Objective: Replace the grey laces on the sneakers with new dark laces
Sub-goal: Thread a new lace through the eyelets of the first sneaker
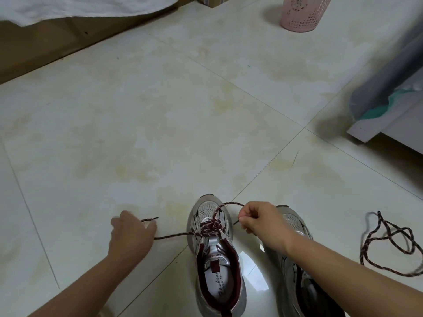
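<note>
A silver and maroon sneaker (215, 259) stands on the floor, toe pointing away, with a dark maroon speckled lace (211, 226) criss-crossed through its lower eyelets. My left hand (130, 236) grips the lace's left end, pulled out sideways, its tip poking past my fingers. My right hand (256, 221) pinches the other end, which loops up over the toe. A second sneaker (295, 227) sits to the right, mostly hidden under my right forearm. A second dark lace (389, 241) lies loose on the floor at the far right.
Pale glossy floor tiles (183, 110) stretch ahead. A pink perforated bin (302, 12) stands at the far top. A brown bed base with a white cloth (57, 10) runs along the top left. Grey furniture with a teal cloth (389, 106) sits on the right.
</note>
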